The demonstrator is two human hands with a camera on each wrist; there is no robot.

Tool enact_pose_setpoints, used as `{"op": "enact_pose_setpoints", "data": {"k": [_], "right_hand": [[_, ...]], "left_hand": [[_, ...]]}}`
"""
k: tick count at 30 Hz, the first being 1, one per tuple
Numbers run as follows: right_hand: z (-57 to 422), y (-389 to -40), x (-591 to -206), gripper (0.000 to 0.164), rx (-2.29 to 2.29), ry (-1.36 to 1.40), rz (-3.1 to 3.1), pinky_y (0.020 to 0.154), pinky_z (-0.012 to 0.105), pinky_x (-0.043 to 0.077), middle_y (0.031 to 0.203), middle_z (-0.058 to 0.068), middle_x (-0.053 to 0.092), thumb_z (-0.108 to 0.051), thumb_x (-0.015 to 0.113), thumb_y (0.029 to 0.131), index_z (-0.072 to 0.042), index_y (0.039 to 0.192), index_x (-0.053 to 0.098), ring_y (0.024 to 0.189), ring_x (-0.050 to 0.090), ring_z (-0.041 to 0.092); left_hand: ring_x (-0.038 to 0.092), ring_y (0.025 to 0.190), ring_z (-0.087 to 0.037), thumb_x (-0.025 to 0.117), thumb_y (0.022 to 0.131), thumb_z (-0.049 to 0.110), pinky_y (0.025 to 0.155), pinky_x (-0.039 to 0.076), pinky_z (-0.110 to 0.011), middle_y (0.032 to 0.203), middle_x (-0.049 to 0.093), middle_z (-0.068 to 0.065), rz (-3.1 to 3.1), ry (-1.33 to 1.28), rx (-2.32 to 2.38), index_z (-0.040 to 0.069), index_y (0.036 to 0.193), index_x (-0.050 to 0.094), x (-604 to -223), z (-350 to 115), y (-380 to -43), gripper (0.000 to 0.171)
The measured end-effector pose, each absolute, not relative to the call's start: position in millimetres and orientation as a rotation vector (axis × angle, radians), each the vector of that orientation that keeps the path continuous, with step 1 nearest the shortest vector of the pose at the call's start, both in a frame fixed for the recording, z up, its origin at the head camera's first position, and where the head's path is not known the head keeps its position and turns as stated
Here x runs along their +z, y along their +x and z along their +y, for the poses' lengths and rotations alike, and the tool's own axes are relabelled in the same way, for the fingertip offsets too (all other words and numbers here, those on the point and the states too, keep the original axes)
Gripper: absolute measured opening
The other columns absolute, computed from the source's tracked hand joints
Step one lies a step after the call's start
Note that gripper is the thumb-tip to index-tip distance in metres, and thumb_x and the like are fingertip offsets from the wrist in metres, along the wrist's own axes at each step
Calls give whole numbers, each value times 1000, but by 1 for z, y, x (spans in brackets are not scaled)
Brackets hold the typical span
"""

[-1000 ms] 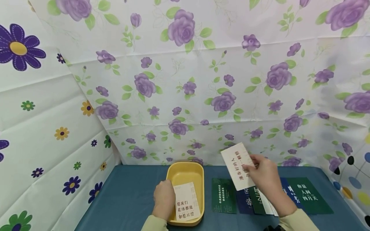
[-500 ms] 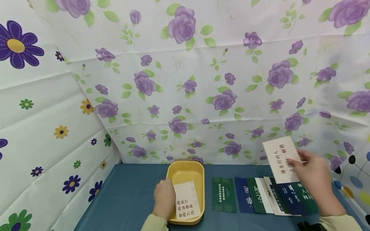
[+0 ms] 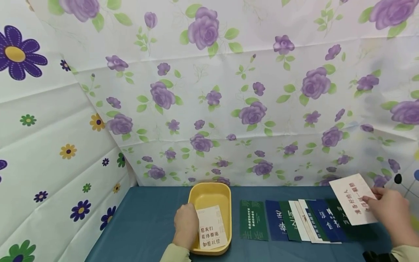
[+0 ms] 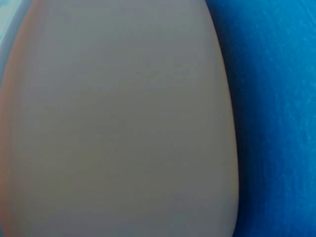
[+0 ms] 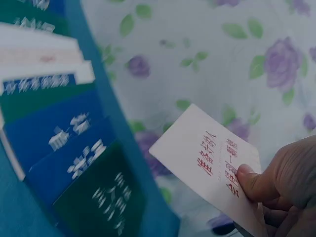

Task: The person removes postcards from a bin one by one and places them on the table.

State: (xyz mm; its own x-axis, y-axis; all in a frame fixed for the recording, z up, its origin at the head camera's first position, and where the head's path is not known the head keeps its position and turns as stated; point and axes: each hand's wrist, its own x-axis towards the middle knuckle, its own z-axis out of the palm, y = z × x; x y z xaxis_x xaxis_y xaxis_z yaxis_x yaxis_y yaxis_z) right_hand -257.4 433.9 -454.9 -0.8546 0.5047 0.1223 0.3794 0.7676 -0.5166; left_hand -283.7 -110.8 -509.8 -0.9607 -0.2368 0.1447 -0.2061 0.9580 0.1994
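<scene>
My right hand [image 3: 391,213] pinches a white card [image 3: 352,199] with red lettering by its right edge, thumb on the printed face. It holds the card up over the right end of the row of cards. In the right wrist view the thumb [image 5: 254,182] lies over the same card. My left hand [image 3: 186,223] grips the left rim of a yellow plastic tray [image 3: 209,198], its fingertips hidden from the head view. Inside the tray a white card [image 3: 212,229] with dark lettering lies face up. Blurred skin fills most of the left wrist view.
Right of the tray a green card [image 3: 253,220] lies alone on the blue tabletop [image 3: 147,218]. Beside it several blue, green and white cards [image 3: 327,220] overlap in a row. A flowered curtain [image 3: 212,109] stands behind the table, another on the left.
My right hand has carried the white card to the right, from above the middle of the card row to beyond its right end. The left hand and tray stay put.
</scene>
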Motion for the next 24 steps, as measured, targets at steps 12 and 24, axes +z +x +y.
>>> {"op": "enact_pose_setpoints", "data": {"k": [12,24], "right_hand": [[455,-260,-503,44,675,-862,-2839,78,53,42,113,38,51,-11,59,88,19,118,48,92,53,45],[458,-261,-528,39,664,-883,-2820,77,52,39,98,33,60,-8,61,83,19,110,53,82,56,40]], "left_hand": [[66,64,-30,62,85,3,46,49,-41,73,66,-14,-2945,321,-260,3,80,68,-509,-111,-285,8],[66,64,-30,62,85,3,47,49,-41,73,66,-15,-2944,329,-255,3,80,68,-509,-110,-283,8]]}}
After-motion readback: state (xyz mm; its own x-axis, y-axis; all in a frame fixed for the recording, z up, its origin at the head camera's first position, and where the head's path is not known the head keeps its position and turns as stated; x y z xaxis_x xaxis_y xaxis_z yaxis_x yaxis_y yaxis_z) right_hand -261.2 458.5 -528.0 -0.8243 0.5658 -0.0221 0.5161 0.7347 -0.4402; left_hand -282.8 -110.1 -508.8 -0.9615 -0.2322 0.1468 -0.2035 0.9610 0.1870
